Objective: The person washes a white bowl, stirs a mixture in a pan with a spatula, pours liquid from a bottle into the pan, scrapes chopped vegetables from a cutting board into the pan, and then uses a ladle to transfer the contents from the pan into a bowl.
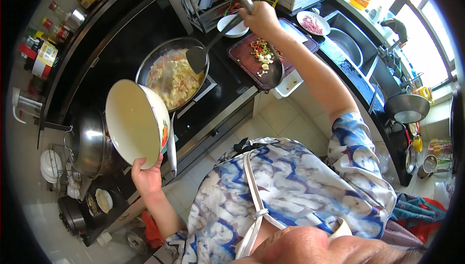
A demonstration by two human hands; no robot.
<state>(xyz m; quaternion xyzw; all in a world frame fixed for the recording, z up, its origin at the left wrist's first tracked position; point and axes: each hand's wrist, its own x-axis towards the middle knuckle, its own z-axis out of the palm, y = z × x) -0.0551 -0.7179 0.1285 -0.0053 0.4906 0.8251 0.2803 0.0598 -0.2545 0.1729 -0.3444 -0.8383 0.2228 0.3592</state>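
My left hand (148, 176) grips the rim of a cream enamel bowl (136, 124), which is tilted on its side against the near-left edge of a frying pan (174, 73). Egg with reddish pieces (178, 86) lies in the pan, with steam over it. My right hand (259, 18) holds a dark spatula (198, 58) by its metal handle, its blade over the pan's right side. A dark ladle (274, 73) also hangs below my right hand, over the cutting board; how it is held is unclear.
Chopped peppers and garlic lie on a cutting board (245, 60). Behind it stands a white bowl (232, 26); a plate of raw meat (313, 23) sits near the sink (376, 58). A large metal pot (89, 144) stands left of the enamel bowl. The pan's handle (173, 147) projects past the counter edge.
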